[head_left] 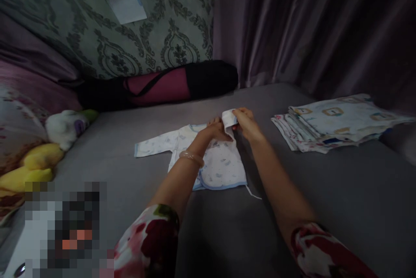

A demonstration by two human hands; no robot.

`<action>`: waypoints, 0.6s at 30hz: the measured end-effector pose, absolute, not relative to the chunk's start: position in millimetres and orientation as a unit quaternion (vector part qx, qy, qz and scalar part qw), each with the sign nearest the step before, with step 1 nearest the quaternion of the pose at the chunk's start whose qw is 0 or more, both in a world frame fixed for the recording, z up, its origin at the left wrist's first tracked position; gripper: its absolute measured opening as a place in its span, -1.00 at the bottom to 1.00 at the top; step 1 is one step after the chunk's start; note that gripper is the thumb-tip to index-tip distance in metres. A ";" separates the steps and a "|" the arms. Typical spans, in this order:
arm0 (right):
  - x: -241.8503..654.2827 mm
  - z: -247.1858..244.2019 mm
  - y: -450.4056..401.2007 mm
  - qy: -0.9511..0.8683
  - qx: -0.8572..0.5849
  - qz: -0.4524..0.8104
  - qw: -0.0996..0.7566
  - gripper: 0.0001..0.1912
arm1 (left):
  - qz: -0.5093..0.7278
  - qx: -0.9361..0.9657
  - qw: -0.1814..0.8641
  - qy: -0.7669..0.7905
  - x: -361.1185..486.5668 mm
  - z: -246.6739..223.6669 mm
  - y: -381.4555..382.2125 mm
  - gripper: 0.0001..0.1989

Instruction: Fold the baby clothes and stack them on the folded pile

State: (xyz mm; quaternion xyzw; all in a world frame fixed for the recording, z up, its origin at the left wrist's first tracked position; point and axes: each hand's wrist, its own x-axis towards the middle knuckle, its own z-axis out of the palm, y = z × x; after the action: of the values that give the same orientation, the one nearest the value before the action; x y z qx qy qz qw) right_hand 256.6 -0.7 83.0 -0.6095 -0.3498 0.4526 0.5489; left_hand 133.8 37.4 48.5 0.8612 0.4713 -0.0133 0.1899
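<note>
A small white baby shirt [224, 165] with blue trim and a pale print lies flat on the grey bed, its left sleeve stretched out to the side. My left hand [217, 130] lies on the upper part of the shirt, palm down with fingers extended. My right hand [245, 122] pinches the shirt's other sleeve, which is lifted and folded inward beside the left hand. A thin white tie trails from the shirt's lower right corner. A pale bangle [191, 158] circles my left wrist.
A stack of folded printed cloths [331, 117] lies on the right of the bed [325, 191]. A long black and maroon bag [162, 85] runs along the wall. White [63, 128] and yellow [42, 158] plush toys sit at left. A pixelated patch covers the lower left.
</note>
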 end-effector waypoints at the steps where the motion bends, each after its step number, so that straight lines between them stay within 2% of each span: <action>1: 252.0 82.1 -1.0 -0.337 -0.615 0.454 0.550 -0.96 | -0.007 0.860 0.190 0.473 132.8 47.5 37.8 -0.10; 3: 246.0 81.8 -2.0 -0.326 -0.625 0.452 0.546 -0.95 | 0.011 0.867 0.191 0.461 128.6 44.8 39.7 -0.11; 7: 244.0 82.9 -3.3 -0.321 -0.635 0.451 0.539 -0.94 | 0.055 0.876 0.193 0.438 110.1 42.1 43.2 -0.34; 10: 242.6 80.8 -3.1 -0.322 -0.635 0.448 0.541 -0.92 | 0.132 0.851 0.223 0.457 89.6 44.1 37.5 -0.49; 15: 230.8 78.0 -7.8 -0.354 -0.603 0.494 0.516 -0.92 | 0.303 0.666 0.416 0.540 64.5 44.1 14.3 -0.61; 18: 229.7 80.7 -10.9 -0.370 -0.554 0.581 0.467 -0.73 | 0.363 0.570 0.490 0.551 59.6 40.1 5.3 -0.60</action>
State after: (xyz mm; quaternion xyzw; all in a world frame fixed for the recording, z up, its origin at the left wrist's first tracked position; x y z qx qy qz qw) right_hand 229.7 -10.9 80.7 -0.5545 -0.3701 0.5811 0.4668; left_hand 59.6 5.3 40.1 0.5696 0.5507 0.3629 0.4905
